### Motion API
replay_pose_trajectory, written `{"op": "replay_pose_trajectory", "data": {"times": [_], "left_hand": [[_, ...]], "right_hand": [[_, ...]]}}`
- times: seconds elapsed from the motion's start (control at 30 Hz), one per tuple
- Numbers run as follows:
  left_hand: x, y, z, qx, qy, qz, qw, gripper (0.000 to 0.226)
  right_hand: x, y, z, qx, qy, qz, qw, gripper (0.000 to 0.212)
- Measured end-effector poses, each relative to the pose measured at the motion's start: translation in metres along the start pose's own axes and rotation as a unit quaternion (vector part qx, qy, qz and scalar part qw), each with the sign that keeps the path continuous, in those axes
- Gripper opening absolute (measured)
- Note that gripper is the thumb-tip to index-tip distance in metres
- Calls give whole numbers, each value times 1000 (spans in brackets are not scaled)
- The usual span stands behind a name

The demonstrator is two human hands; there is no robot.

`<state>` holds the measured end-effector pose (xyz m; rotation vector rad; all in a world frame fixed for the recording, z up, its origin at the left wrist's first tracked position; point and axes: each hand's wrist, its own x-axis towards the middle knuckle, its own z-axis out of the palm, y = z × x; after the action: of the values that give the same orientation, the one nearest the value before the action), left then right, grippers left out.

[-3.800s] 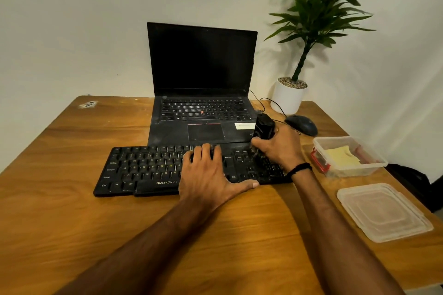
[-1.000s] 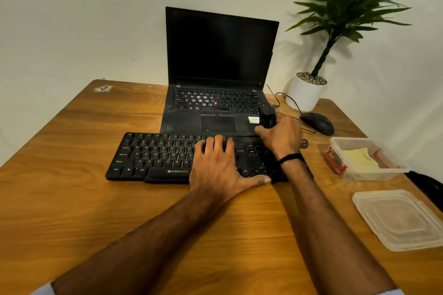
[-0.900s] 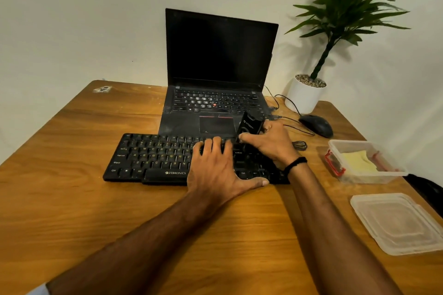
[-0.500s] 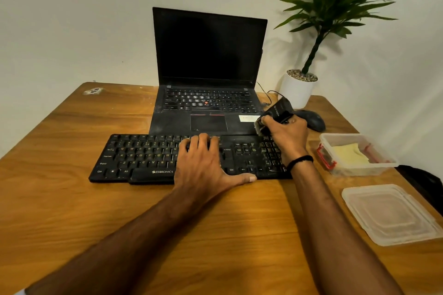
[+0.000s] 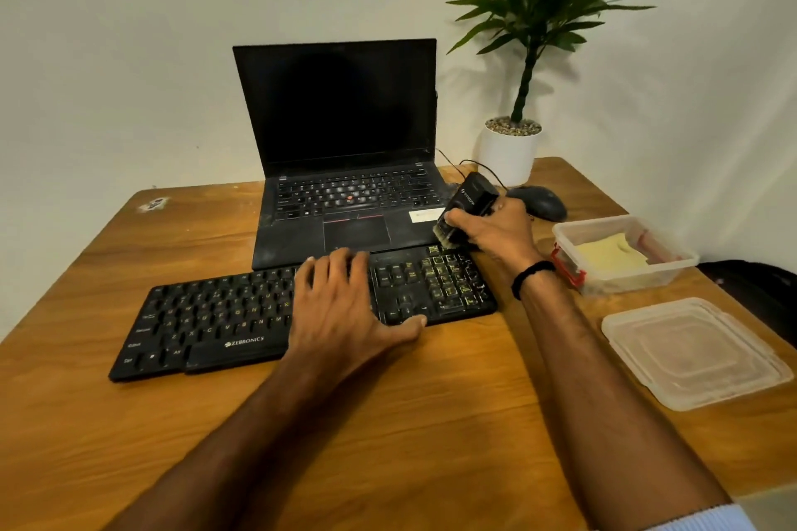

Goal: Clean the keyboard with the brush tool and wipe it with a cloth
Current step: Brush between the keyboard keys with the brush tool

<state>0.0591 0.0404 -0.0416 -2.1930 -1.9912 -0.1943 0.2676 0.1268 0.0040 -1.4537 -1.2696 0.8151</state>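
The black keyboard (image 5: 215, 315) lies across the middle of the wooden table (image 5: 388, 444), slanted so that its right end sits farther away than its left. The left hand (image 5: 345, 315) rests flat on its middle keys with the fingers straight and the thumb stretched out along the near edge; it covers that block of keys.

The right hand (image 5: 491, 233), with a dark band (image 5: 531, 277) on its wrist, has its fingers curled round the black brush tool (image 5: 468, 203). The tool is tilted, bristles down, at the keyboard's far right corner. I cannot tell whether the bristles touch the keys.

An open laptop (image 5: 345, 168) with a dark screen stands directly behind the keyboard. Its near edge meets the keyboard's far edge, so the brush sits in the tight spot between the two. A mouse (image 5: 539, 200) lies just beyond the right hand, and a white potted plant (image 5: 509, 151) stands farther back.

To the right, a clear container (image 5: 673, 267) holds the yellow cloth (image 5: 610, 257). Its lid (image 5: 690, 351) lies flat nearer the table's front edge.
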Motion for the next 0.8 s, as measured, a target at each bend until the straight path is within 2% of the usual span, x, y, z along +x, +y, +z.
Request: {"op": "replay_pose_trajectory", "data": {"times": [0.13,0.37,0.47,0.53,0.6,0.63,0.8], "left_hand": [[8,17,3,2,20,41,999,130],[7,15,13,-3,28,37,999,128],[7,15,15,-11,35,40,999,126],[6,14,15,-14,43,43,998,124],[6,14,15,-16,43,45,998,123],[6,14,15,-17,42,46,998,122],[6,13,16,-31,47,49,997,123]], "right_hand": [[-3,1,6,-74,-18,-42,996,13],[-1,3,3,-185,75,-56,978,14],[-3,4,13,-215,89,-76,970,15],[-9,2,24,-194,29,-79,977,14],[-16,0,34,-128,-58,-65,988,14],[-18,-1,36,-115,-69,-63,989,15],[-8,3,31,-255,88,-77,960,18]]}}
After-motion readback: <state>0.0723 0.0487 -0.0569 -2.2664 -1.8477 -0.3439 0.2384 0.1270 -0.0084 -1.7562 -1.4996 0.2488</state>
